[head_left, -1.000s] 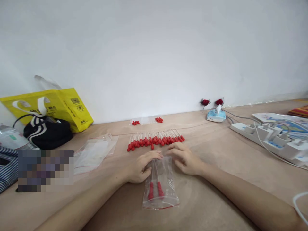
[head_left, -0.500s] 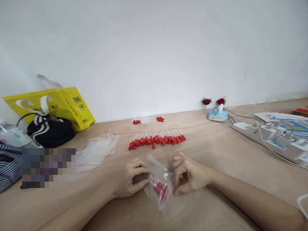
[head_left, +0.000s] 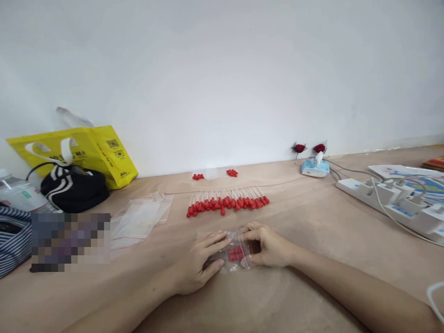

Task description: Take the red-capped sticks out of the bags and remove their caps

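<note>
A small clear zip bag (head_left: 231, 267) lies flat on the table between my hands, with a few red pieces (head_left: 236, 253) showing through the plastic. My left hand (head_left: 204, 263) holds its left side, fingers stretched over the film and thumb below. At the right edge, the fingers and thumb of my right hand (head_left: 263, 245) pinch the bag. Just beyond my hands, a row of red-tipped sticks (head_left: 225, 202) lies with pale shafts pointing toward the wall.
Flat plastic bags (head_left: 138, 222) lie at left, near a yellow tote bag (head_left: 104, 152) and a black pouch (head_left: 74, 185). Bagged red pieces (head_left: 232, 173) lie by the wall. A tissue pack (head_left: 315, 168) and a power strip (head_left: 385, 199) with cables stand at right.
The bag has gone from tilted to flat and turned, its red pieces now lying level. My left hand has moved right over it, and the hands are closer together.
</note>
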Motion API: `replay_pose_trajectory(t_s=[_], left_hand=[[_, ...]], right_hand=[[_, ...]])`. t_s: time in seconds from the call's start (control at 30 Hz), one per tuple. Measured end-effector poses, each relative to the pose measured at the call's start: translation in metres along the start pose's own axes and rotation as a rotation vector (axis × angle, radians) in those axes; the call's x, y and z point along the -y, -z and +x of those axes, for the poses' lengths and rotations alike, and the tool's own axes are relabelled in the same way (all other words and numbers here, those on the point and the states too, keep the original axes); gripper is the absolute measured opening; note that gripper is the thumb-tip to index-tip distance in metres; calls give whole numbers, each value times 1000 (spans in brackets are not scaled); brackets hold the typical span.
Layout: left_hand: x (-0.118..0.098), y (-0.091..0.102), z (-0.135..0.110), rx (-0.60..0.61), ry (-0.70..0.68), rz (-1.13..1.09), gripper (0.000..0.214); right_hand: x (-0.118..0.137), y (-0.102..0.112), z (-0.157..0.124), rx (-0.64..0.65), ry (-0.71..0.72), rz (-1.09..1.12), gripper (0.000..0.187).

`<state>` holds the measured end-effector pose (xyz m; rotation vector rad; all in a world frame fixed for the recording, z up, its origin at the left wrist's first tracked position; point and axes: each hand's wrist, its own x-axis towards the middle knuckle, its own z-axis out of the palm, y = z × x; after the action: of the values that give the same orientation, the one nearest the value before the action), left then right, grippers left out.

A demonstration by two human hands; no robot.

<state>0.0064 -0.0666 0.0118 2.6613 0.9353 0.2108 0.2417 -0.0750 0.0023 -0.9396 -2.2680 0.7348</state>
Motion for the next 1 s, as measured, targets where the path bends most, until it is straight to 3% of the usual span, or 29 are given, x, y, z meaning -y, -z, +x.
replay_pose_trajectory(t_s=[0.1, 0.3, 0.47, 0.6, 0.7, 0.83, 1.0], left_hand=[[-3, -2, 2, 7, 35, 15, 46], [-8, 1, 3, 21, 56, 6, 46], [-11, 7, 1, 88, 86, 25, 49], [-11, 10, 0, 127, 50, 44, 46], [-11, 10, 1, 161, 22, 85, 41], [-11, 9, 1, 184, 25, 111, 41], [-9, 9, -1, 185, 30, 130, 44]], right_hand=[[2, -3, 2, 6, -25, -26, 38], [6, -7, 5, -22, -17, -50, 16], [3, 3, 2, -40, -48, -157, 10], [-3, 13, -3, -1, -54, -155, 15], [-4, 15, -5, -6, -82, -106, 14], [-5, 14, -4, 39, -229, 58, 10], [-19, 19, -7, -52, -256, 209, 18]])
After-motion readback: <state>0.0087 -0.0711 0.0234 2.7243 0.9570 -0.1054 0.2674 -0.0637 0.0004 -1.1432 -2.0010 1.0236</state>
